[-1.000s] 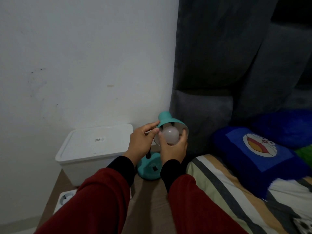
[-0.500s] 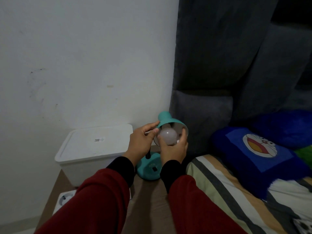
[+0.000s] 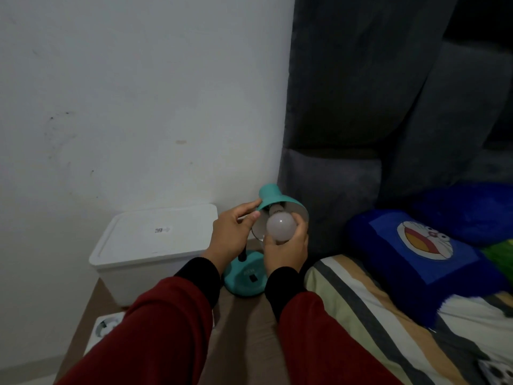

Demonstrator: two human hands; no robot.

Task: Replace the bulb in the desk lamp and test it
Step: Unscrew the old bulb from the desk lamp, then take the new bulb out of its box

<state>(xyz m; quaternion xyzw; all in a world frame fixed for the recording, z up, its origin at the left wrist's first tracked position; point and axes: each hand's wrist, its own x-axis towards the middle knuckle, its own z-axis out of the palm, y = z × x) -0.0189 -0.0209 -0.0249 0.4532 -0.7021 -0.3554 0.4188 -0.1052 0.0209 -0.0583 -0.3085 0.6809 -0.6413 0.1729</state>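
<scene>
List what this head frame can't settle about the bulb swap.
- Frosted white bulb base threads: head view, in shadow inside teal metal lamp shade; seated or loose unclear.
- Small label on white plastic lidded box: too small to read.
- Lamp cord: not visible.

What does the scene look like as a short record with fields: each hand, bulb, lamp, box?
left hand: holds the shade rim
right hand: wrapped around the bulb
bulb: white, unlit, at the shade mouth; neck visible
lamp: teal, base beside the bed
box: white, lid closed, left of lamp
</scene>
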